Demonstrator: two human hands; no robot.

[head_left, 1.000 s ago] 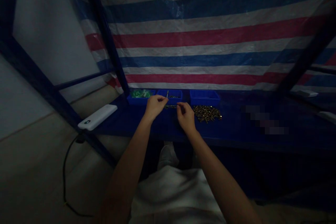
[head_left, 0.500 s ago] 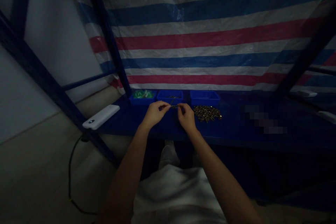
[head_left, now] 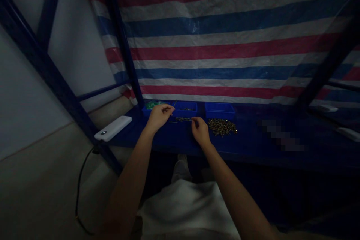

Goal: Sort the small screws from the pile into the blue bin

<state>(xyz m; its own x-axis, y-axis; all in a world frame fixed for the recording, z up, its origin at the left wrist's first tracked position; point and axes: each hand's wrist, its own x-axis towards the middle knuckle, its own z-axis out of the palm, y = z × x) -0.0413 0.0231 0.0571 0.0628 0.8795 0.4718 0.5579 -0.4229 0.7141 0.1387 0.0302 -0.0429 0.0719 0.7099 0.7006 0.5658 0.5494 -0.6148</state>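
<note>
My left hand (head_left: 160, 117) is closed in a pinch, raised in front of the left and middle bins. A thin metal rod (head_left: 174, 103) sticks up from its fingertips. My right hand (head_left: 200, 130) is closed at the fingertips on the end of several thin metal rods (head_left: 183, 119), which point left over the blue table. Their exact kind is too small and dark to make out. Just right of this hand lies a pile of small brass-coloured metal parts (head_left: 222, 126).
Behind the hands stand a blue bin with green bags (head_left: 153, 104), a middle blue bin (head_left: 184, 114) with small metal pieces, and a right blue bin (head_left: 219, 114). A white device (head_left: 113, 128) lies at the table's left end. Blue posts (head_left: 119, 33) frame a striped sheet (head_left: 210, 48).
My left hand has moved left and up, away from the right hand, with a thin rod in its fingertips. My right hand stays near the brass-coloured pile. The view has shifted slightly.
</note>
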